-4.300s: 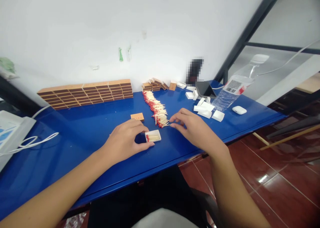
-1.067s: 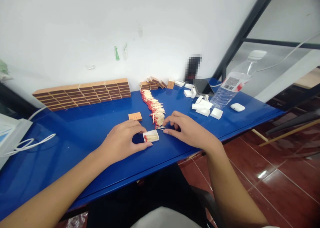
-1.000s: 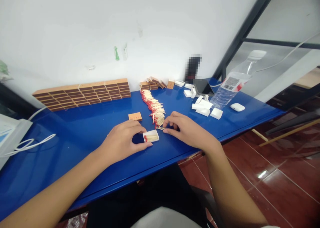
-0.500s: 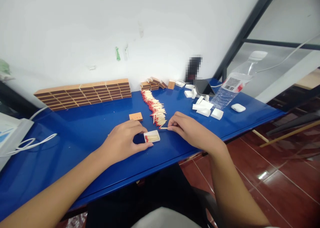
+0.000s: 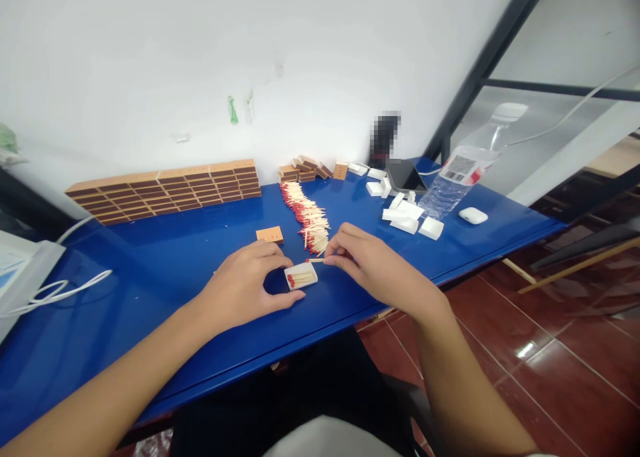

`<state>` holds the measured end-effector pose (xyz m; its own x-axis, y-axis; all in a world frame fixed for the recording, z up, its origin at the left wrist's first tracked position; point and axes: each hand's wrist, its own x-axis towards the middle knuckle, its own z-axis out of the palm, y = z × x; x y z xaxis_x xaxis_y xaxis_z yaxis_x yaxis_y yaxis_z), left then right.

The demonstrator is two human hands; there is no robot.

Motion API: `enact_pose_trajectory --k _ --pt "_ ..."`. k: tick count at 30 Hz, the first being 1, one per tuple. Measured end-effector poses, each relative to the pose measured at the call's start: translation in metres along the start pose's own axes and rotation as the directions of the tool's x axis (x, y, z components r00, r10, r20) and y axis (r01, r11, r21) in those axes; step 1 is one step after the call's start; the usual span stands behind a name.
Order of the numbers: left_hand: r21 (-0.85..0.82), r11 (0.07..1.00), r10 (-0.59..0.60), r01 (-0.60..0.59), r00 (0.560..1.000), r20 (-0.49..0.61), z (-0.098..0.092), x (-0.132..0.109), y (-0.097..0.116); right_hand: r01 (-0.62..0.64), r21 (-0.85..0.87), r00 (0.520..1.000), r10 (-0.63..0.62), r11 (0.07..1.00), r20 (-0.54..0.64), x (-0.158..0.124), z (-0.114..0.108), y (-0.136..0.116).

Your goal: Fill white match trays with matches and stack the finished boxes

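A small white matchbox tray (image 5: 309,271) lies on the blue table with several red-tipped matches inside, heads to the left. My left hand (image 5: 249,278) curves around its left end, fingers at the far corner and thumb along the near side. Just beyond the tray's far edge, a single match (image 5: 316,260) is pinched in the fingertips of my right hand (image 5: 357,253), its red head pointing left. A long heap of loose matches (image 5: 311,218) stretches away behind the tray. Beyond my left fingers lies an orange matchbox sleeve (image 5: 269,235).
Stacked matchboxes (image 5: 165,191) line the wall at left, with a few more boxes (image 5: 303,168) behind the heap. To the right are several white trays (image 5: 404,212), a phone (image 5: 406,175), a plastic bottle (image 5: 457,167) and a white case (image 5: 473,215). A white cable (image 5: 55,290) lies far left.
My right hand has moved left with the match, from beside the heap's near end to the tray's far edge. My left hand stays around the tray.
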<state>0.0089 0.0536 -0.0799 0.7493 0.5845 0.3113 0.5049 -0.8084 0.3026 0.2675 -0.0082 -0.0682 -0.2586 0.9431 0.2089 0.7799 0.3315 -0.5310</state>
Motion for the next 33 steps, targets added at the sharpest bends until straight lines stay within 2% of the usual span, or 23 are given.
enact_pose_trajectory --k 7,9,11,15,19,33 --pt "-0.022 0.999 -0.026 0.026 1.000 0.012 -0.002 0.001 0.004 0.088 -0.042 0.994 -0.085 0.995 0.064 0.004 0.017 -0.017" --pt "-0.025 0.999 -0.039 0.039 0.999 0.012 -0.002 0.001 0.004 0.107 -0.002 0.993 -0.106 0.994 0.050 0.004 0.014 -0.012" --pt "-0.033 0.999 -0.039 0.039 0.999 0.005 -0.001 0.000 0.005 0.108 0.023 0.994 -0.107 0.994 -0.014 0.005 0.009 -0.002" --pt "-0.048 0.999 -0.017 0.017 1.000 -0.007 0.000 0.000 0.004 0.038 -0.036 0.991 -0.042 0.999 -0.127 0.007 0.002 0.027" --pt "-0.055 0.998 -0.029 0.030 1.000 0.010 0.000 0.000 0.003 0.037 -0.039 0.996 -0.041 0.999 -0.082 0.010 0.004 0.042" --pt "-0.070 0.997 -0.028 0.029 1.000 0.014 -0.002 0.000 0.003 0.007 0.001 1.000 -0.007 1.000 -0.018 0.012 0.008 0.038"
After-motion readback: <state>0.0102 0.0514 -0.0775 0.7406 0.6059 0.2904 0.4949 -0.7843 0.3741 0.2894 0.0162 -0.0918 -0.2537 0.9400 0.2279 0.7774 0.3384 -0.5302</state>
